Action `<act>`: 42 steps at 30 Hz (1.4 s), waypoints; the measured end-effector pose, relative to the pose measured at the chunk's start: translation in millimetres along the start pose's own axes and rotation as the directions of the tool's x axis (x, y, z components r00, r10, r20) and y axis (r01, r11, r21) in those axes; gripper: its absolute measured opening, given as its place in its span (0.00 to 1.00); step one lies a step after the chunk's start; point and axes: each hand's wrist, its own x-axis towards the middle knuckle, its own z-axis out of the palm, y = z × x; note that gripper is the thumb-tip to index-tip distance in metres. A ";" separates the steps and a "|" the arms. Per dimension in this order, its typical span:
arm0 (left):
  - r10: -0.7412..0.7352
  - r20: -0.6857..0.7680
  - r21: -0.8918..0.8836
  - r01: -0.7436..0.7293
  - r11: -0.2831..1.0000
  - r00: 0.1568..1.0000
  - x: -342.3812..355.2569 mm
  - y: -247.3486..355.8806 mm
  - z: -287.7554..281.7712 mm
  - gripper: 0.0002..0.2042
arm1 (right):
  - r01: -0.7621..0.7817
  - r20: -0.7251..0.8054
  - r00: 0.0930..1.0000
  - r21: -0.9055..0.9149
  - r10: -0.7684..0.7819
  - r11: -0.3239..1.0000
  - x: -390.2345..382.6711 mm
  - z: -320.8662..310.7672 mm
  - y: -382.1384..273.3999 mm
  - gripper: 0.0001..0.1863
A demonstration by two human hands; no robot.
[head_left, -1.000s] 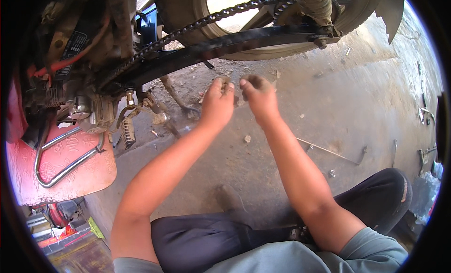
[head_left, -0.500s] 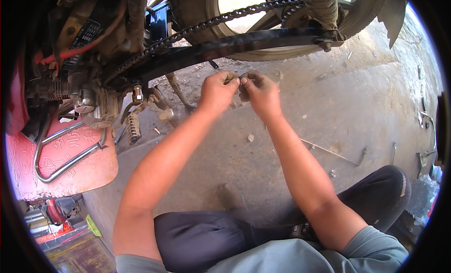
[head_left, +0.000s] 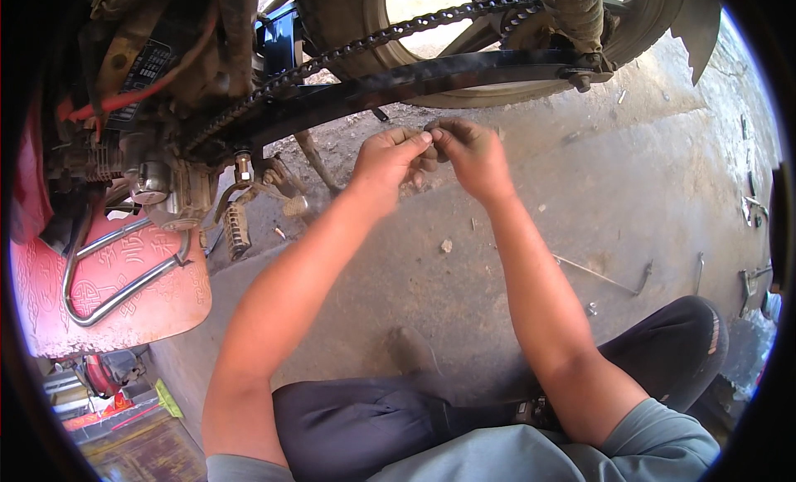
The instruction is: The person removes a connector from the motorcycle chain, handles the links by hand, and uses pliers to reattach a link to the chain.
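Observation:
My left hand (head_left: 393, 163) and my right hand (head_left: 473, 154) meet fingertip to fingertip just below the black swingarm (head_left: 373, 90) of a motorcycle. Both are closed in a pinch, thumbs against curled fingers. Whatever lies between the fingertips is too small or too well hidden to name. Above the hands runs the drive chain (head_left: 398, 32), slanting up to the rear sprocket beside the rear wheel (head_left: 340, 21). A ribbed footpeg (head_left: 236, 231) hangs to the left of my left forearm.
A red mud flap (head_left: 141, 295) with a bent chrome bar (head_left: 124, 295) stands at the left. On the concrete floor (head_left: 398, 291) to the right lie a thin rod with a bent end (head_left: 601, 275) and several tools. A shock absorber (head_left: 572, 17) rises at the upper right.
Both hands have shifted slightly to the right, still together at the fingertips. My right wrist has turned a little. The motorcycle appears unmoved apart from a slight shift of the view.

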 end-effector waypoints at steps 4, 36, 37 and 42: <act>-0.053 0.037 -0.050 0.055 0.997 0.998 1.2 2.6 0.1 0.08 | -0.010 0.085 0.996 0.044 0.007 0.999 1.7 -10.0 -0.7 0.12; 0.639 0.205 0.976 -0.204 -0.076 0.741 46.4 27.4 -7.1 0.12 | 0.211 -0.327 0.912 -0.138 -0.245 0.968 21.6 11.3 15.3 0.09; 0.630 0.171 0.981 -0.188 -0.039 0.757 49.0 26.7 -5.5 0.12 | 0.211 -0.325 0.913 -0.135 -0.245 0.968 22.6 11.1 16.2 0.09; 0.588 0.100 0.976 -0.195 0.101 0.803 52.2 24.3 -4.2 0.16 | 0.258 -0.350 0.893 -0.120 -0.284 0.959 27.8 17.0 21.1 0.09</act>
